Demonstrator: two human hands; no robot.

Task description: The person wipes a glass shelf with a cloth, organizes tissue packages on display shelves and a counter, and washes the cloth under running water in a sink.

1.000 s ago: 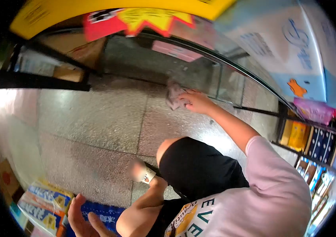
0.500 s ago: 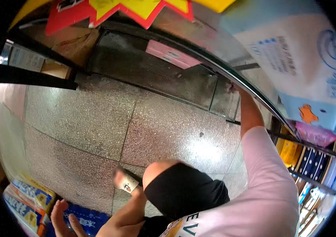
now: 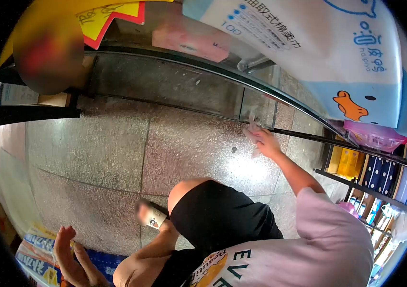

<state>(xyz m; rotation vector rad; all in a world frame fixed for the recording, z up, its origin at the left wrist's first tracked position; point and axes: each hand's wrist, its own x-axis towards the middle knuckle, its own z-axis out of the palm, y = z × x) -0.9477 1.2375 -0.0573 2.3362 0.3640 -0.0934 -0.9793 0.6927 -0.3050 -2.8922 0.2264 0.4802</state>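
My right hand [image 3: 267,143] is closed on a crumpled greyish-pink cloth [image 3: 253,131], near the lower edge of a glass panel [image 3: 257,106] and above the tiled floor. The cloth hangs from the fingers toward the glass. At the lower left, my left hand [image 3: 77,258] is raised with its fingers apart and nothing in it. Behind that hand lie a blue package [image 3: 105,260] and a stack of printed packages [image 3: 36,251].
A large blue and white pack [image 3: 308,43] stands on glass at the upper right. Below it are a pink bag [image 3: 373,136] and shelves of goods [image 3: 380,172]. A black bar [image 3: 31,116] juts in at left. A pink box [image 3: 191,42] shows through the glass.
My right hand first went behind the glass edge at the right, then came back out in front with the cloth. My left hand stays raised and open. The view has shifted.
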